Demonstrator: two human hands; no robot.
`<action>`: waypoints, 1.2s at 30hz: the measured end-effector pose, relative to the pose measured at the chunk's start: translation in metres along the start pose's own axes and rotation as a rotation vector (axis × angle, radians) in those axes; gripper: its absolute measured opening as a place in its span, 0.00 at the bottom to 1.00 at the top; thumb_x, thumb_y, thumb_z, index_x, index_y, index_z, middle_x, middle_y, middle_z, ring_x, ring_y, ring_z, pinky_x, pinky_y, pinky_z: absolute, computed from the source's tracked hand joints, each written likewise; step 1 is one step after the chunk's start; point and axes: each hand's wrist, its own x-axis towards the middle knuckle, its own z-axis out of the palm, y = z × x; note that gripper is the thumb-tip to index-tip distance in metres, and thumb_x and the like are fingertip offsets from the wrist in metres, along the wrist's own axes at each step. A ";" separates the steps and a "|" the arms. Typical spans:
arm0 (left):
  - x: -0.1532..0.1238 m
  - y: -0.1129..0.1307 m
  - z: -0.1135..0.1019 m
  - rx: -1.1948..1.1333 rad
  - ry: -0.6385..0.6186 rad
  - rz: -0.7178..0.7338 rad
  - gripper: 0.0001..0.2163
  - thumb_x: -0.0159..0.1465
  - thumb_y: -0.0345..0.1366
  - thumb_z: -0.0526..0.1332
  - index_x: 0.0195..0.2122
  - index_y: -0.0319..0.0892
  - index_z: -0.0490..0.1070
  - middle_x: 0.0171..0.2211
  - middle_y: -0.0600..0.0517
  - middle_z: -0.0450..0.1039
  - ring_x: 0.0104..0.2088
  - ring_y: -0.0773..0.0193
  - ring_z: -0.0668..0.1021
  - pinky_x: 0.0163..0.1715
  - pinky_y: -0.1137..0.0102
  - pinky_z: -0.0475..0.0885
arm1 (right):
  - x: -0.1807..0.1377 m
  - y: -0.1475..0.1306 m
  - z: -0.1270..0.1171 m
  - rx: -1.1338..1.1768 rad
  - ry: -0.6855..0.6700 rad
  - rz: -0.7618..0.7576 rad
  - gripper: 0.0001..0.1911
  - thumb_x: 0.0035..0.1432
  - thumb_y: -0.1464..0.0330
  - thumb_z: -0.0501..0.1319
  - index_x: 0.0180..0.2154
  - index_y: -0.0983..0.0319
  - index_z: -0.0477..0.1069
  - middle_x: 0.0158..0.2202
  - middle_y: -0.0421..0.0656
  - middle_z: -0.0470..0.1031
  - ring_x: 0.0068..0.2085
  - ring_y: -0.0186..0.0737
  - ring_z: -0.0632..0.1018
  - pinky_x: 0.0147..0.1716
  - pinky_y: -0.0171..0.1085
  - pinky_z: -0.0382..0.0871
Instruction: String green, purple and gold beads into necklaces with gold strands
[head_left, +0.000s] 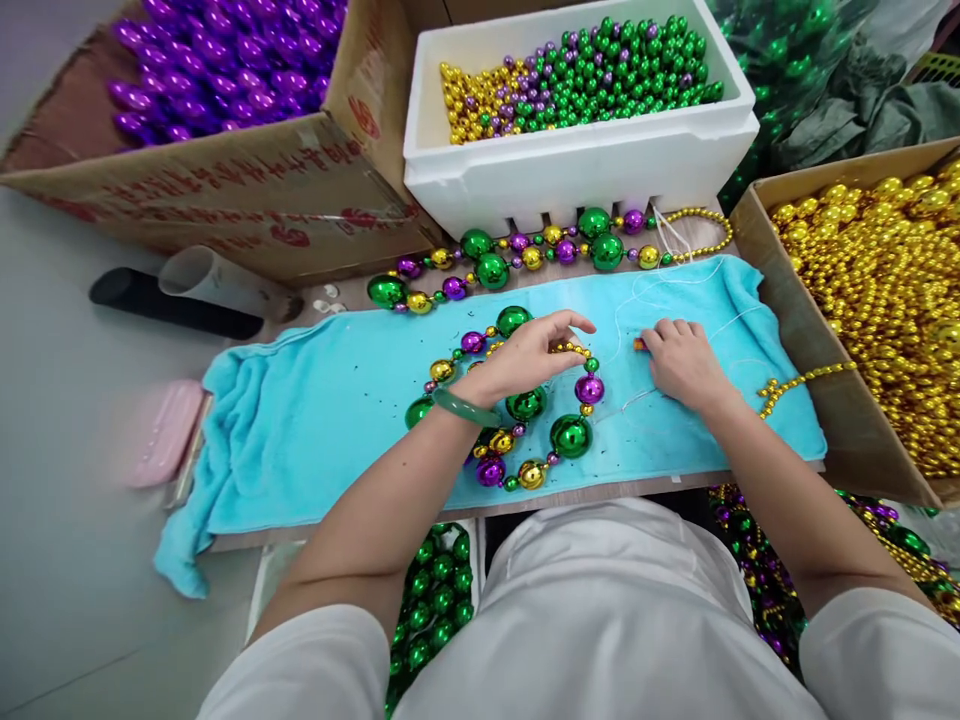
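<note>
My left hand (532, 350), with a green bangle (466, 408) at the wrist, is over a looped bead strand (571, 436) of green, purple and gold balls. Its thumb and forefinger are apart, and small gold beads show between them; no firm hold is visible. My right hand (684, 362) rests on the blue towel (322, 420), its fingers curled over a small orange-ended object (639, 344), the rest of which is hidden. Thin white string (637, 402) runs between the hands. A second bead strand (491, 270) lies behind the towel, with a gold bead loop at its right end.
Behind stand a white foam box (581, 165) of mixed beads and a carton (225, 210) of purple beads. Another carton (825, 350) with gold beads is on the right. At left are a black cylinder (169, 302), a clear cup (206, 280) and a pink case (166, 432).
</note>
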 end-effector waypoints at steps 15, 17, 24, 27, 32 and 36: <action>-0.008 0.013 0.015 0.323 0.118 0.100 0.18 0.60 0.31 0.57 0.52 0.44 0.66 0.38 0.51 0.75 0.40 0.62 0.77 0.39 0.68 0.69 | 0.010 -0.043 -0.027 1.518 -0.035 0.222 0.15 0.45 0.61 0.68 0.34 0.63 0.77 0.26 0.39 0.71 0.26 0.33 0.68 0.28 0.37 0.62; -0.007 0.013 0.017 0.324 0.118 0.101 0.17 0.60 0.30 0.57 0.52 0.43 0.66 0.37 0.52 0.75 0.40 0.63 0.77 0.38 0.68 0.68 | 0.013 -0.043 -0.029 1.475 0.012 0.219 0.11 0.45 0.62 0.68 0.28 0.63 0.76 0.26 0.40 0.72 0.28 0.33 0.68 0.30 0.37 0.62; -0.002 0.004 0.016 0.191 0.109 0.062 0.16 0.60 0.31 0.57 0.50 0.43 0.67 0.38 0.52 0.75 0.38 0.65 0.76 0.38 0.70 0.69 | 0.014 -0.043 -0.025 1.386 0.105 0.161 0.07 0.50 0.66 0.64 0.25 0.62 0.73 0.25 0.40 0.71 0.28 0.34 0.68 0.31 0.36 0.61; -0.002 0.001 0.015 0.183 0.081 0.068 0.14 0.61 0.34 0.57 0.49 0.43 0.68 0.43 0.50 0.75 0.42 0.63 0.76 0.43 0.67 0.68 | 0.014 -0.044 -0.023 1.313 0.147 0.098 0.05 0.52 0.67 0.62 0.26 0.62 0.73 0.26 0.40 0.71 0.31 0.35 0.69 0.34 0.36 0.62; -0.010 -0.001 0.022 0.490 0.087 0.117 0.27 0.55 0.49 0.64 0.53 0.42 0.64 0.53 0.43 0.69 0.54 0.49 0.68 0.55 0.53 0.58 | 0.019 -0.045 -0.018 1.371 0.066 0.156 0.06 0.50 0.66 0.61 0.26 0.62 0.71 0.26 0.39 0.71 0.30 0.34 0.69 0.33 0.36 0.61; -0.014 -0.004 0.032 0.503 0.093 0.059 0.27 0.57 0.48 0.62 0.54 0.40 0.61 0.51 0.41 0.70 0.50 0.49 0.71 0.50 0.55 0.63 | 0.024 -0.043 -0.012 1.554 -0.069 0.195 0.08 0.48 0.64 0.62 0.26 0.63 0.71 0.22 0.37 0.68 0.26 0.31 0.66 0.29 0.34 0.59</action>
